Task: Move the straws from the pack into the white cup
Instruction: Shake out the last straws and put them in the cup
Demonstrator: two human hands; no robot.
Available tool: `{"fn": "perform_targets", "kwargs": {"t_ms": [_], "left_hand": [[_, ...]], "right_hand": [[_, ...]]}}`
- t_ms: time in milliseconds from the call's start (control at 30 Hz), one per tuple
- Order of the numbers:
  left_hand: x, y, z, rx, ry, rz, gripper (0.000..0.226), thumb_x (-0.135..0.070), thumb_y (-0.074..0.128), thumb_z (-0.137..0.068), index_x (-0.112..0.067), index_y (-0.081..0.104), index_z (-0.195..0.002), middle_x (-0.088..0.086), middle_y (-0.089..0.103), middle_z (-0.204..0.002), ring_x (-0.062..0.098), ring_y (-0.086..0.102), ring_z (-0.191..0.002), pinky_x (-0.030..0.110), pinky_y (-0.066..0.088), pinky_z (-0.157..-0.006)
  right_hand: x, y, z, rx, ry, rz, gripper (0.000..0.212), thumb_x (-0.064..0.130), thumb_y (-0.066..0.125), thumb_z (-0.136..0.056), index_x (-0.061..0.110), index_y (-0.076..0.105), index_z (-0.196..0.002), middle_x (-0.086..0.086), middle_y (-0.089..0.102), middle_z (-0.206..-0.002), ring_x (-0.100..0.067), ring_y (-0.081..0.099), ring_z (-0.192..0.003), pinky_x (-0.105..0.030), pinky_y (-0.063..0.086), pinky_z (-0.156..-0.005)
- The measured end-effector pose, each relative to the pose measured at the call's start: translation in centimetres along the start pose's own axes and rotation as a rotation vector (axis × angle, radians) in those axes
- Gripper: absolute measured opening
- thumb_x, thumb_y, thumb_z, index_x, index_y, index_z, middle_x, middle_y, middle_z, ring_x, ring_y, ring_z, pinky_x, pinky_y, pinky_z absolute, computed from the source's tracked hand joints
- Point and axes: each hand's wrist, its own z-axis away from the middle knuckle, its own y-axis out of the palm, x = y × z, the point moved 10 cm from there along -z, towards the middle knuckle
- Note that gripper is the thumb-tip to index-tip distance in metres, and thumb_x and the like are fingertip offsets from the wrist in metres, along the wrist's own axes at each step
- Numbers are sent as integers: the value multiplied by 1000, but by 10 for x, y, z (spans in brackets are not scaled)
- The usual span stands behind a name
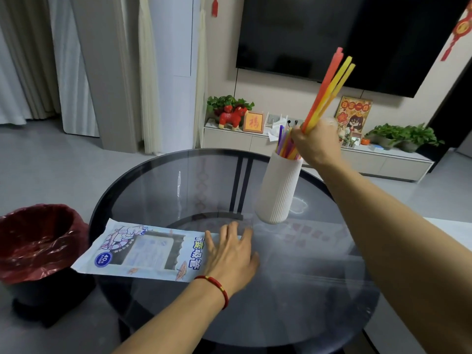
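Note:
A tall ribbed white cup (278, 191) stands on the round glass table (178, 180), right of centre. My right hand (316, 146) is above the cup's mouth, fist shut on a bundle of red, orange and yellow straws (329, 88) that slants up to the right. Their lower ends reach into the cup among purple and orange straws (284, 143) standing there. The flat blue-and-white straw pack (143, 251) lies on the table at the left. My left hand (231, 256) rests flat on its right end, fingers spread.
A bin with a dark red liner (38, 241) stands left of the table, beside the pack's corner. Behind the table are a low TV cabinet (393, 164) with plants and ornaments, and a wall-mounted screen (332, 34).

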Motion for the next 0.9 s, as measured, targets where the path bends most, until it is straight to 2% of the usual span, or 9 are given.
{"fn": "perform_targets", "kwargs": {"t_ms": [167,233,333,500,567,633,700,800,900], "left_hand": [[-2,-2,1,-2,7,-33,53,-40,46,-98,-25,31,-146,8,28,-151,29,23,-143,65,10,-117],[-2,-3,1,0,7,-44,52,-40,45,-98,-25,32,-146,8,29,-150,29,23,-143,65,9,-117],[-1,-1,2,14,0,-54,52,-39,44,-98,-25,31,-147,9,29,-150,29,23,-143,65,8,-118],[-1,-2,2,9,5,-53,50,-39,44,-98,-25,33,-145,9,30,-149,29,25,-142,64,8,-118],[0,-3,2,-6,12,-55,49,-39,45,-98,-24,34,-144,7,33,-146,28,26,-141,64,9,-118],[1,-5,2,-13,18,-53,48,-38,46,-97,-23,37,-142,7,35,-145,28,26,-141,64,9,-118],[2,-5,2,-6,28,-40,47,-38,46,-97,-23,38,-141,6,35,-146,27,25,-142,64,8,-118],[6,-8,3,10,70,-28,54,-47,47,-94,-25,37,-143,3,35,-146,25,24,-142,62,7,-119],[13,-7,9,127,131,-48,74,-62,50,-88,-28,27,-150,4,27,-153,25,14,-147,62,2,-119]], "right_hand": [[0,1,-2,49,-12,-85,39,38,61,-89,7,62,-65,-4,59,-59,-22,56,-53,-31,47,-56],[8,-12,-6,-25,-53,-145,36,41,68,-89,5,64,-91,-9,68,-84,-23,64,-71,-35,57,-68],[19,-35,-10,-169,-92,-164,61,39,75,-88,9,48,-133,-11,62,-116,-23,60,-99,-33,52,-86],[33,-23,-7,-107,-176,-13,63,22,60,-102,13,30,-156,-16,59,-135,-26,56,-117,-33,44,-95],[29,-2,-5,18,-207,75,52,27,46,-107,11,34,-155,-20,52,-149,-32,52,-130,-44,42,-107],[22,21,0,186,-226,204,40,29,36,-109,3,55,-133,-26,57,-142,-36,54,-126,-45,43,-104],[17,31,3,251,-255,286,41,26,36,-108,-2,57,-130,-27,58,-140,-38,51,-129,-46,40,-107],[24,19,5,202,-279,235,49,32,39,-108,4,47,-147,-21,50,-153,-36,45,-140,-50,38,-114],[41,-13,21,-28,-366,153,38,25,45,-106,7,58,-137,-13,58,-145,-29,51,-133,-38,36,-107]]}}
